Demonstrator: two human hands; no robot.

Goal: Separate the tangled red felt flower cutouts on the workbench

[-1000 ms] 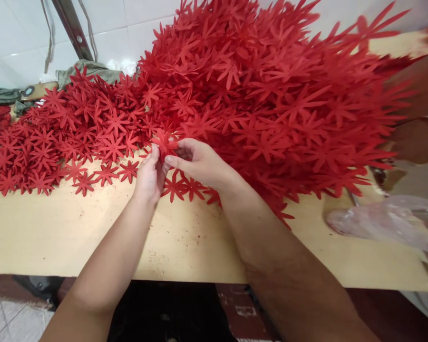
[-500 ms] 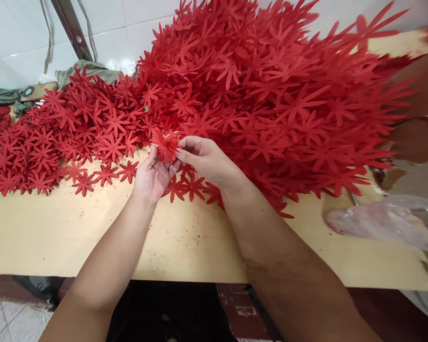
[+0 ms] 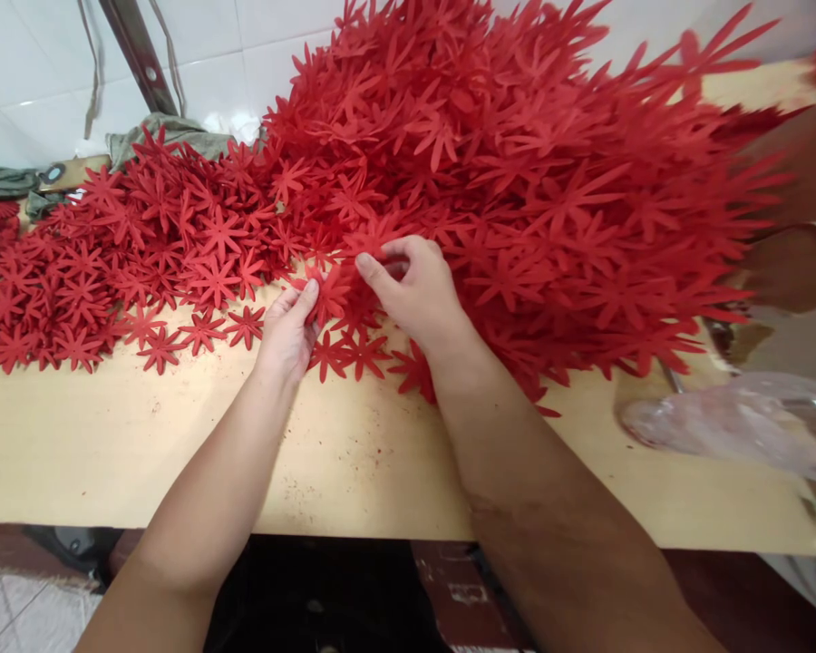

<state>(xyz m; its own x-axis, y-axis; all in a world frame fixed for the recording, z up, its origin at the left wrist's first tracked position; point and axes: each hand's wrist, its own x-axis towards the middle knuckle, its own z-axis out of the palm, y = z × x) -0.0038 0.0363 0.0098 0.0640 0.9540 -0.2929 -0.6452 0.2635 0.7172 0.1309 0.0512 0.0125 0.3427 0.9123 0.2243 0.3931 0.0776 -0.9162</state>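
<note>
A small stack of red flower cutouts [image 3: 326,295], flat, matte and many-petalled like foam or felt, sits pinched between the thumb and fingers of the left hand [image 3: 286,331], just above the front edge of the scattered pieces. The right hand [image 3: 414,290] lies just beside it, fingers curled down into the base of the big heap of red flowers [image 3: 517,181], with the fingertips closing on a loose piece there; whether it has a firm hold cannot be told. That heap rises high and spiky across the middle and right of the pale wooden desk [image 3: 142,435], whose surface is smooth and speckled with red dust. A lower, flatter spread of smaller flowers [image 3: 122,263] covers the left side. A crumpled clear plastic bag [image 3: 741,422] lies at the right edge, and green cloth [image 3: 170,131] bunches against the white tiled wall [image 3: 34,82]. Both bare forearms reach forward from the desk's near edge, converging at the heap.
</note>
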